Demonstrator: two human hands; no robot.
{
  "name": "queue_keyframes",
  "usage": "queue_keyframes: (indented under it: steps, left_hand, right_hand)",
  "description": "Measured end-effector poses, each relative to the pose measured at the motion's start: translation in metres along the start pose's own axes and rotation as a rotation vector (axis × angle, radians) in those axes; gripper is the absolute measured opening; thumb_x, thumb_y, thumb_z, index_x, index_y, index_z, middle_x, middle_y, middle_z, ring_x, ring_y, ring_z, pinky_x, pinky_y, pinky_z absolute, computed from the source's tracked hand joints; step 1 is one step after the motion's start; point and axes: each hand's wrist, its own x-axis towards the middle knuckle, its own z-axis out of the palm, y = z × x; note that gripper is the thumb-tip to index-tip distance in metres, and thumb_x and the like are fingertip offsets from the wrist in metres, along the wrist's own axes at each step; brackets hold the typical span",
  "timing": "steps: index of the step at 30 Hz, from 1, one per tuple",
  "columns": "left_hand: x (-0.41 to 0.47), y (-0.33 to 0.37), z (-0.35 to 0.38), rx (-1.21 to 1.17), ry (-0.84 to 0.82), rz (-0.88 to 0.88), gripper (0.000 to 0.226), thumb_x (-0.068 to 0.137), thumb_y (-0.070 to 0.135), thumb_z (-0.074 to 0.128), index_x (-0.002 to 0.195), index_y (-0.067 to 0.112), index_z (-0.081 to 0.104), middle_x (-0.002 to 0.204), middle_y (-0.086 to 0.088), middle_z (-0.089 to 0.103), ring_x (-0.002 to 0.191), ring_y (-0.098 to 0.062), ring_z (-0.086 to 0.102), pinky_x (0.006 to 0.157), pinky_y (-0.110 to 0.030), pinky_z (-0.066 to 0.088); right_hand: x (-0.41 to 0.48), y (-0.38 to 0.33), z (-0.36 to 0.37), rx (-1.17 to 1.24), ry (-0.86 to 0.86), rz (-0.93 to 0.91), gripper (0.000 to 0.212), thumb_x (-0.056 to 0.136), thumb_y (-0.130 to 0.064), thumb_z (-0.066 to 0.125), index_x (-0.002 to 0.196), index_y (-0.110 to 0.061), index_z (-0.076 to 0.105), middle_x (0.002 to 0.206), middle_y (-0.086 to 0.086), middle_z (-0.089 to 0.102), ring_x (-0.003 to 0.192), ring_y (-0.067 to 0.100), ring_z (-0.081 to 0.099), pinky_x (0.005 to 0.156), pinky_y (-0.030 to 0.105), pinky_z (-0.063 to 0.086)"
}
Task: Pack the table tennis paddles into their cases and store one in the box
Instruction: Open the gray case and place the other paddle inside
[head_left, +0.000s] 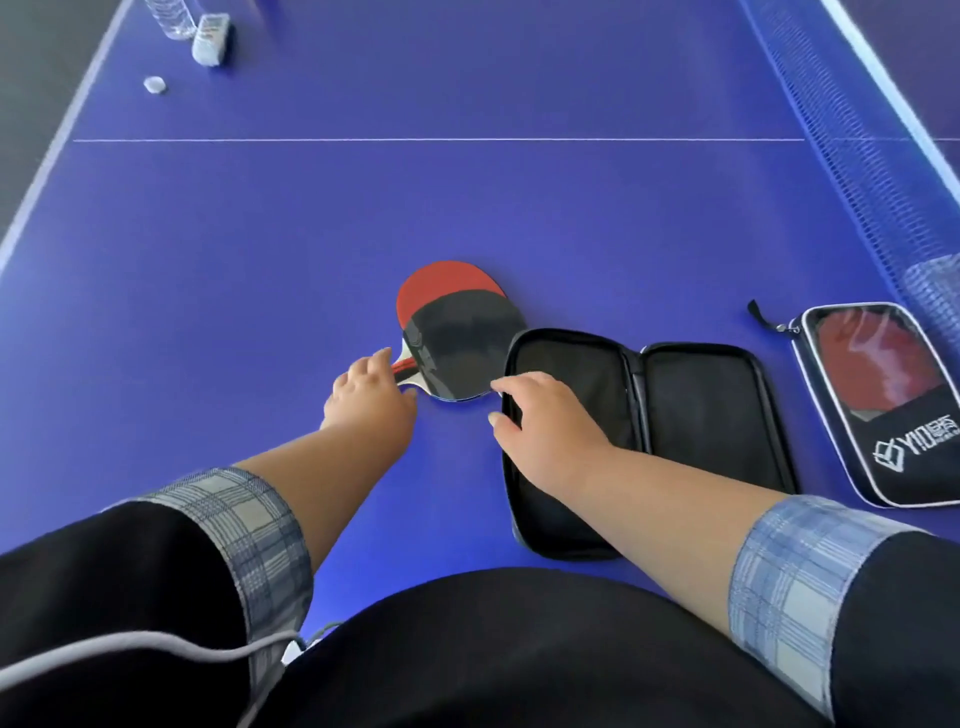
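Two paddles lie stacked on the blue table (260, 312). The black-faced paddle (462, 343) rests on top of a red-faced paddle (431, 286). My left hand (371, 389) has its fingers and thumb around the handle that sticks out at their lower left. An open black case (675, 415) lies flat just right of the paddles. My right hand (545, 421) rests on the case's left half with fingers apart, fingertips near the black paddle's edge. A zipped case (893, 415) with a clear window showing a red paddle lies at the far right. No box is in view.
The net (852, 156) runs along the right side, close to the zipped case. At the far left corner stand a clear bottle (171, 18) and a white packet (210, 39), with a small white cap (154, 84) beside them. A grey cable hangs near my body.
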Motion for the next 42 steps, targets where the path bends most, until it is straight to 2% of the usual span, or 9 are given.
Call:
queue_keyframes:
  steps: [3,6,9,14,17,21,26,30,42]
  left_hand:
    - [0.02,-0.017,-0.006,0.11,-0.08,-0.024,0.062,0.094,0.041,0.05,0.149,0.023,0.027,0.141,-0.006,0.046,0.127,-0.033,0.041,0.093,-0.047,0.04]
    - [0.032,-0.019,-0.006,0.168,-0.146,0.012,0.051,0.095,0.044,0.046,0.141,0.024,0.037,0.129,-0.006,0.056,0.117,-0.033,0.049,0.08,-0.043,0.043]
    - [0.039,-0.014,-0.004,0.115,-0.16,0.019,0.042,0.097,0.046,0.039,0.132,0.024,0.046,0.12,-0.004,0.059,0.11,-0.032,0.051,0.079,-0.043,0.048]
    - [0.058,-0.009,-0.013,0.036,-0.239,0.025,0.044,0.095,0.02,0.045,0.138,0.019,0.041,0.115,-0.007,0.052,0.093,-0.029,0.054,0.068,-0.039,0.048]
    - [0.07,-0.011,-0.016,0.012,-0.276,0.027,0.057,0.097,0.018,0.047,0.15,0.015,0.027,0.122,-0.009,0.051,0.107,-0.033,0.056,0.072,-0.036,0.043]
    - [0.078,-0.007,-0.018,-0.326,-0.265,-0.105,0.047,0.101,0.05,0.036,0.102,0.013,0.065,0.076,0.008,0.059,0.078,-0.017,0.062,0.076,-0.033,0.043]
    - [0.072,-0.005,-0.028,-0.483,-0.238,-0.32,0.052,0.093,0.06,0.04,0.093,0.014,0.066,0.093,-0.01,0.07,0.086,-0.031,0.067,0.089,-0.045,0.054]
    - [0.059,-0.005,-0.031,-0.61,-0.162,-0.342,0.042,0.089,0.059,0.048,0.092,0.023,0.07,0.071,-0.002,0.057,0.055,-0.022,0.052,0.056,-0.027,0.049]
    - [-0.005,0.098,-0.005,-0.81,-0.142,-0.142,0.025,0.087,0.05,0.053,0.082,0.03,0.068,0.065,0.012,0.071,0.061,-0.012,0.069,0.049,-0.022,0.054]
  right_hand:
    - [0.022,-0.03,0.017,0.442,-0.14,0.333,0.041,0.097,-0.028,0.052,0.128,-0.002,0.059,0.098,0.012,0.066,0.077,0.016,0.057,0.068,0.029,0.048]
    - [0.034,-0.05,0.035,0.988,-0.248,0.865,0.033,0.098,-0.032,0.062,0.12,-0.01,0.056,0.1,0.006,0.061,0.082,0.022,0.066,0.062,0.033,0.054]
    - [0.052,-0.049,0.045,1.195,-0.095,1.015,0.027,0.099,-0.034,0.063,0.119,-0.02,0.052,0.106,0.007,0.061,0.086,0.023,0.069,0.067,0.04,0.057]
    - [0.075,-0.043,0.048,1.3,0.004,1.072,0.02,0.102,-0.035,0.055,0.115,-0.02,0.059,0.112,0.005,0.066,0.088,0.018,0.072,0.06,0.037,0.056]
    - [0.079,-0.04,0.05,1.31,-0.014,1.105,0.022,0.103,-0.032,0.055,0.116,-0.016,0.061,0.109,0.006,0.07,0.085,0.016,0.074,0.057,0.036,0.056]
    - [0.079,-0.04,0.051,1.282,-0.019,1.04,0.011,0.103,-0.03,0.056,0.104,-0.02,0.058,0.098,0.003,0.067,0.083,0.014,0.073,0.053,0.032,0.056]
    - [0.068,-0.043,0.039,1.217,-0.024,0.895,0.005,0.103,-0.032,0.053,0.104,-0.032,0.057,0.102,0.001,0.064,0.083,0.011,0.072,0.051,0.027,0.056]
    - [0.052,-0.044,0.031,1.158,-0.079,0.804,0.008,0.102,-0.035,0.053,0.098,-0.033,0.059,0.104,0.001,0.065,0.083,0.009,0.075,0.055,0.026,0.059]
    - [-0.004,0.036,-0.037,1.148,0.245,0.618,0.014,0.101,-0.033,0.053,0.107,-0.033,0.065,0.109,-0.002,0.073,0.08,0.012,0.077,0.069,0.029,0.063]
